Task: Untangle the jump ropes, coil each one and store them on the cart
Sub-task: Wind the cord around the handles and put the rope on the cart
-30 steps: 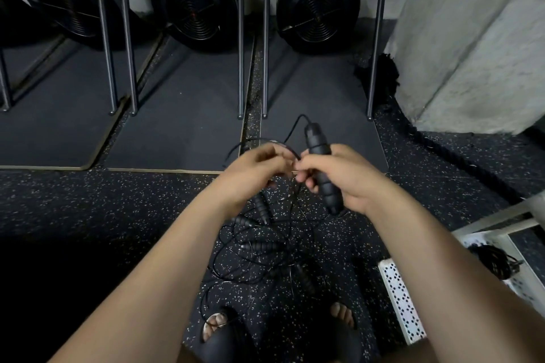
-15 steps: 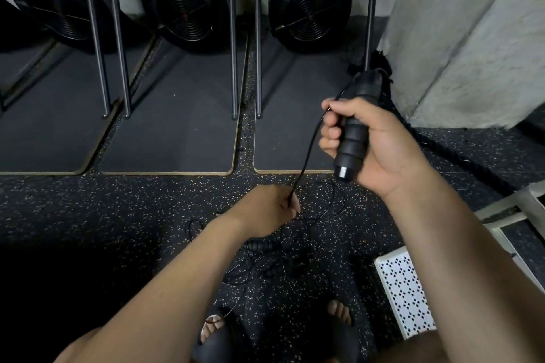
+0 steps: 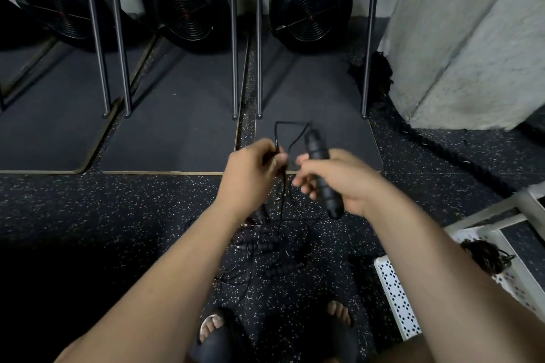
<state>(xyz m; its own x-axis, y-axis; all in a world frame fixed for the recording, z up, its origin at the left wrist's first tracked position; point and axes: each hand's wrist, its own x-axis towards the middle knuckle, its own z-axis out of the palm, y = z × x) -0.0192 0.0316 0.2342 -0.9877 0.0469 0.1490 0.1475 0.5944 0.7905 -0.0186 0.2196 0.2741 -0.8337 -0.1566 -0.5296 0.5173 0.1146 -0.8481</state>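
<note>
Black rubber flooring (image 3: 88, 215) flecked with white runs under everything here. The right hand (image 3: 339, 183) grips a black handle (image 3: 323, 180) in its palm, the handle tilted with its top end toward the left hand and its lower end poking out below the wrist; the fingers are partly curled round it, blurred at the tips. A thin black cord (image 3: 290, 132) leaves the handle's top, loops up and across, and drops into the left hand (image 3: 253, 174), which pinches it between thumb and fingertips. The two hands are close together, not touching. From the left hand the cord falls straight down to a tangle (image 3: 274, 247) of cords and more handles lying on the floor between the forearms, just ahead of the person's feet in dark slides (image 3: 218, 339). How many ropes are in the tangle cannot be made out. At the right edge stands the white cart (image 3: 395, 295), its perforated tray near the right forearm, with a dark bundle (image 3: 486, 256) already lying in it. Beyond the hands lie dark mats (image 3: 177, 115), crossed by upright steel rails (image 3: 233, 38), and three black fan housings (image 3: 309, 0) stand against the far wall. A grey concrete pillar (image 3: 472, 38) rises at the upper right, a thick black rope (image 3: 436, 144) trailing along its foot.
</note>
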